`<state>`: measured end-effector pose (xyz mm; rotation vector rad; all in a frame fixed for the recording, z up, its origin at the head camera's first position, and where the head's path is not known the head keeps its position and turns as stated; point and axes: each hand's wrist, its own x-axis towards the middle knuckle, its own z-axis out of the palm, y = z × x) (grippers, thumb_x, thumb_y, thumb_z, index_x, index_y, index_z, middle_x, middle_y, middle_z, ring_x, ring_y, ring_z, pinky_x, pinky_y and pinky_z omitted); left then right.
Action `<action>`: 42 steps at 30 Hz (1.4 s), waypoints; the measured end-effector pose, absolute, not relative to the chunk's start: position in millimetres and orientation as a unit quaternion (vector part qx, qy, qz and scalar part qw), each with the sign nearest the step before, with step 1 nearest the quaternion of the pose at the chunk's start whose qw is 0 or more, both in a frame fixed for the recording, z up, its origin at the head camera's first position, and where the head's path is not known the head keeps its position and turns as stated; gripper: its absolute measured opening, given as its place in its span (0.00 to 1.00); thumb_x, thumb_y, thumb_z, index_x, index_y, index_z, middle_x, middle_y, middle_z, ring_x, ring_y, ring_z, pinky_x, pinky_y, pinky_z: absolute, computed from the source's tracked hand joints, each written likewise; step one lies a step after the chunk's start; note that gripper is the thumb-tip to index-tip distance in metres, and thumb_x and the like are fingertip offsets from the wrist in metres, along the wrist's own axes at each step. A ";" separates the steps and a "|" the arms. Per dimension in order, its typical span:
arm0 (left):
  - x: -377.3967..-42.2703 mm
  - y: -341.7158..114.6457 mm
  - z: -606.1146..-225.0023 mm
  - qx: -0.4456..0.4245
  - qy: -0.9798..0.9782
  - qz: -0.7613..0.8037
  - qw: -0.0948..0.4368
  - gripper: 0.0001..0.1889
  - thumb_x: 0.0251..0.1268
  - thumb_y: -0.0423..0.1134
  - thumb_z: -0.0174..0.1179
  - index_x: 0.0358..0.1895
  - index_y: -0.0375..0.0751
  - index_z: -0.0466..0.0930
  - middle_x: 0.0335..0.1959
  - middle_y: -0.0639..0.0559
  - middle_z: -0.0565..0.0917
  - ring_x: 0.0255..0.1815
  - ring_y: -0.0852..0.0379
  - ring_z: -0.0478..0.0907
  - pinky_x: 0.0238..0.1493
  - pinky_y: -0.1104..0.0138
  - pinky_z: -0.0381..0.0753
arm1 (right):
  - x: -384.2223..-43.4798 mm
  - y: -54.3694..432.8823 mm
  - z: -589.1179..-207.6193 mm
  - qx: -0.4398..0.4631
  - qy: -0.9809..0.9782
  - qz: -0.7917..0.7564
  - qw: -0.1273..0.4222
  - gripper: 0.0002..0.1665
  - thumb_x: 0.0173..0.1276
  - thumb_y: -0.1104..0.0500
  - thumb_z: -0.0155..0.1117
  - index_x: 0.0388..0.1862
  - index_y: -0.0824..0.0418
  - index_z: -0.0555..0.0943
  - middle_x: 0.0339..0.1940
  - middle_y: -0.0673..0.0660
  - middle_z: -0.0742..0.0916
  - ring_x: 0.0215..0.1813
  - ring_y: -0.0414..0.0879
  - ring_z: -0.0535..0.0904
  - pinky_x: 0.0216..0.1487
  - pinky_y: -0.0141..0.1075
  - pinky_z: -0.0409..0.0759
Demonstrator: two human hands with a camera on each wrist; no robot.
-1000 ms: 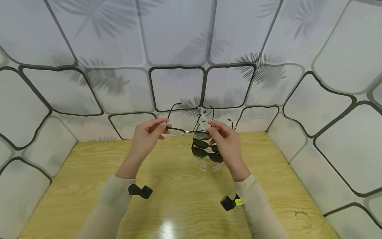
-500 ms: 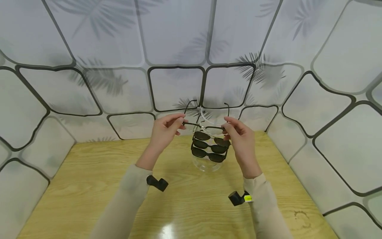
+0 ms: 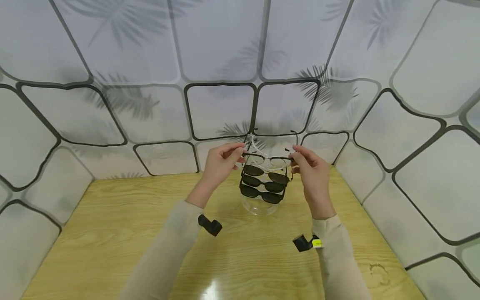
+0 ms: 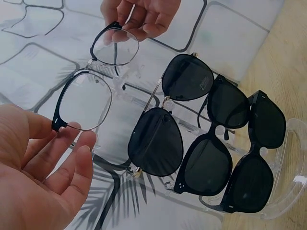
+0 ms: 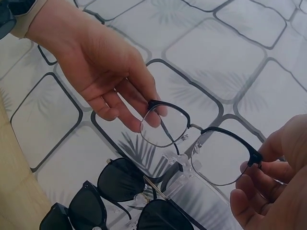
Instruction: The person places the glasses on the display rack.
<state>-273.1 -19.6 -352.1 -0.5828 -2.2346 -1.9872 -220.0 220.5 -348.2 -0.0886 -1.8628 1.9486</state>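
A pair of clear-lensed eyeglasses (image 3: 278, 162) with black upper rims hangs level between both hands, temples pointing away. My left hand (image 3: 220, 164) pinches its left hinge corner between thumb and fingers. At the opposite hinge corner, my right hand (image 3: 313, 177) pinches the frame. Below the eyeglasses, a clear display stand (image 3: 259, 209) carries sunglasses in tiers: a thin-framed upper pair (image 3: 253, 170), a black middle pair (image 3: 274, 187) and a black lower pair (image 3: 250, 191). In the left wrist view, the eyeglasses' lens (image 4: 86, 101) is apart from the upper sunglasses. The stand's top is partly hidden behind the eyeglasses.
The stand is on a wood-grain table (image 3: 150, 233) near its back edge. A patterned cloth wall (image 3: 221, 110) rises close behind, with side walls left and right. Small black cameras (image 3: 211, 225) are strapped to both wrists.
Both hands have carried the eyeglasses rightward, from left of the stand to in front of its upper part. The frame has levelled out above the sunglasses, which have stayed put.
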 end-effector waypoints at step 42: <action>-284.9 -7.1 -365.5 -0.160 -0.738 -0.655 0.028 0.17 0.82 0.36 0.58 0.65 0.35 0.84 0.52 0.37 0.90 0.47 0.35 0.88 0.32 0.74 0.82 | -226.6 228.4 -362.0 -0.059 -0.702 0.682 0.196 0.19 0.80 0.65 0.60 0.65 0.68 0.83 0.30 0.36 0.88 0.33 0.34 0.82 0.33 0.27 0.82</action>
